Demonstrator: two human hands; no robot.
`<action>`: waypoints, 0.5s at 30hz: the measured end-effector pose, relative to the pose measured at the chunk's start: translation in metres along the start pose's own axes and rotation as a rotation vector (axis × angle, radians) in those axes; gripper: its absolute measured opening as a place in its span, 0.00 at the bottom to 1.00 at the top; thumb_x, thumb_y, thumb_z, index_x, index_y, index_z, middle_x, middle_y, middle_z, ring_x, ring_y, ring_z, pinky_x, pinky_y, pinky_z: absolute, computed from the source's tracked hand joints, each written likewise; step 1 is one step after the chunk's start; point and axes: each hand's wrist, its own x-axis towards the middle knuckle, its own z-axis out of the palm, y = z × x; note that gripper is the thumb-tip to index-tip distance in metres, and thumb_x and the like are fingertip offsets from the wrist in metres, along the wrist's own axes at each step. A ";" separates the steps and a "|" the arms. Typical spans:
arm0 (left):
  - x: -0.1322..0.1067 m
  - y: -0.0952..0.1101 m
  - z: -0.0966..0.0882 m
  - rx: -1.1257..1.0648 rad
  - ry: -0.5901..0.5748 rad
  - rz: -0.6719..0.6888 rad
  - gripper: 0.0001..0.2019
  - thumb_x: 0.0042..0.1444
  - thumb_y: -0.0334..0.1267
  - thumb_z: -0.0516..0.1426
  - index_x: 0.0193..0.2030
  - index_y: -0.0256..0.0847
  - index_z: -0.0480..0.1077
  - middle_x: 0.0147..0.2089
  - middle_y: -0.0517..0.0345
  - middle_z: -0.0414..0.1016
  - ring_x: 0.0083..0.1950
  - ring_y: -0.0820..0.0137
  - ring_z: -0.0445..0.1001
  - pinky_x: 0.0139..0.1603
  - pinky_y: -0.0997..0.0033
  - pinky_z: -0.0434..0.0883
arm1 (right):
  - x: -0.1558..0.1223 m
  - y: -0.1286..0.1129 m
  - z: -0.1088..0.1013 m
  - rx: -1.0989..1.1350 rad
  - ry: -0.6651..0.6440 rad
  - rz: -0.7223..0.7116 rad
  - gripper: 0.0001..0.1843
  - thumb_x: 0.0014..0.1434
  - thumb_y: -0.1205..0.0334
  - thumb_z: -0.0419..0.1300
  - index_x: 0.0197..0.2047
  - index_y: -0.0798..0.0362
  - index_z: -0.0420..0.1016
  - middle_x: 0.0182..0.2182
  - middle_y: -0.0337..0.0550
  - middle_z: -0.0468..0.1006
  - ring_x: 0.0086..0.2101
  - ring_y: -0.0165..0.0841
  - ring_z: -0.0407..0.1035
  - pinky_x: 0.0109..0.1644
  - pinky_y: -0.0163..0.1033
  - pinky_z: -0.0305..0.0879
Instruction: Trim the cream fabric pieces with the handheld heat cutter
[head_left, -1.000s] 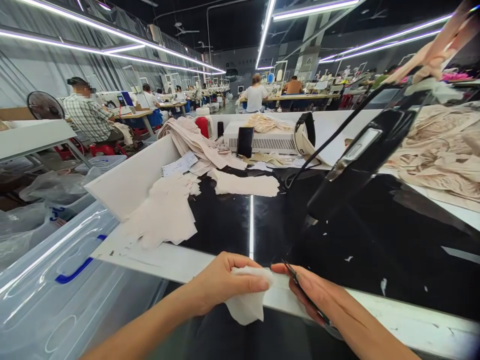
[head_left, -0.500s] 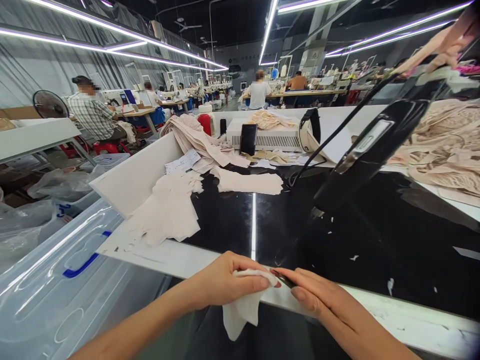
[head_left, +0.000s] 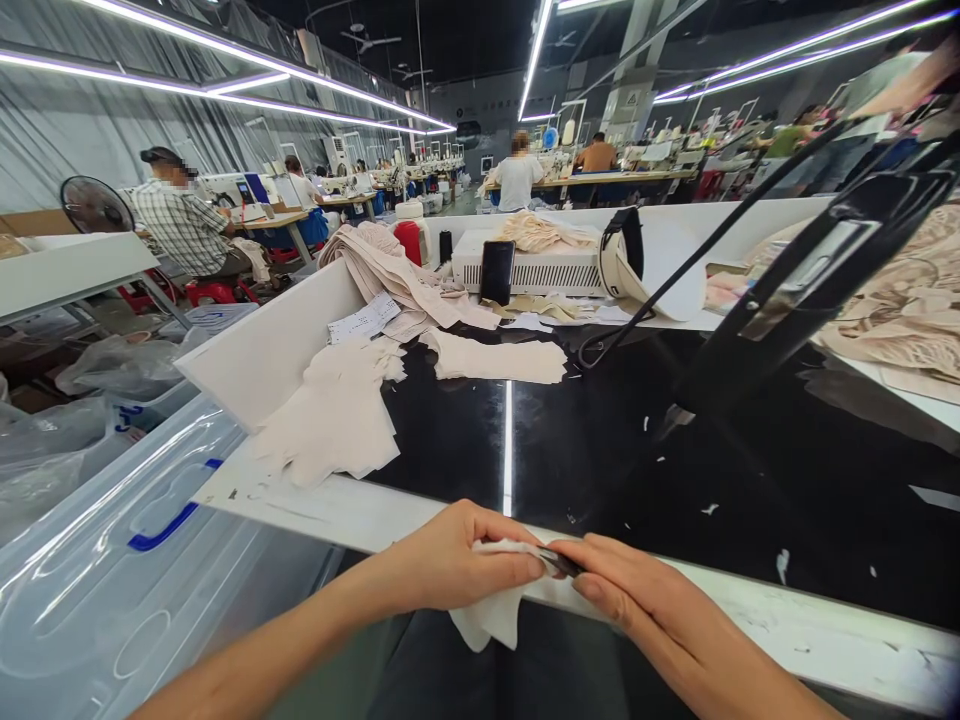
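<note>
My left hand (head_left: 472, 560) pinches a small white cloth piece (head_left: 491, 620) between thumb and fingers, just over the front edge of the table. The cloth's lower end hangs down above my lap. In my right hand (head_left: 637, 590) are small dark metal snips (head_left: 562, 563), held between thumb and fingers. Their tip meets the cloth's edge beside my left fingertips. The fingers partly cover the blades, so I cannot tell how far apart these are.
Pale cut cloth pieces (head_left: 337, 415) lie at the left on the black tabletop (head_left: 465, 450). Behind stands a phone (head_left: 496, 272). A long black device (head_left: 810, 270) with a metal tip slants in from the right, under a blurred hand (head_left: 915, 85). A clear plastic bin (head_left: 90, 590) stands left.
The snips' tip has come onto the cloth edge, and the hanging cloth has risen slightly. On the right, the black device has shifted to the right.
</note>
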 end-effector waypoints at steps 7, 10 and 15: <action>0.000 0.001 0.000 0.029 0.000 0.005 0.18 0.67 0.50 0.64 0.44 0.37 0.88 0.34 0.60 0.73 0.37 0.70 0.63 0.36 0.69 0.58 | 0.003 0.001 0.001 -0.002 0.001 -0.017 0.35 0.81 0.28 0.52 0.65 0.39 0.92 0.60 0.51 0.92 0.60 0.50 0.87 0.66 0.48 0.86; 0.000 0.000 0.000 0.034 0.002 0.004 0.18 0.67 0.50 0.64 0.46 0.37 0.88 0.36 0.59 0.75 0.38 0.69 0.65 0.38 0.69 0.60 | 0.004 -0.005 -0.003 0.005 -0.028 -0.006 0.37 0.80 0.26 0.51 0.65 0.40 0.92 0.58 0.52 0.92 0.60 0.51 0.87 0.64 0.47 0.87; -0.001 0.001 0.001 0.050 -0.004 -0.013 0.19 0.68 0.51 0.65 0.49 0.38 0.90 0.37 0.58 0.77 0.38 0.68 0.66 0.38 0.69 0.60 | 0.005 -0.016 -0.010 0.007 -0.074 0.042 0.39 0.78 0.23 0.53 0.60 0.42 0.93 0.56 0.51 0.93 0.57 0.49 0.88 0.64 0.46 0.86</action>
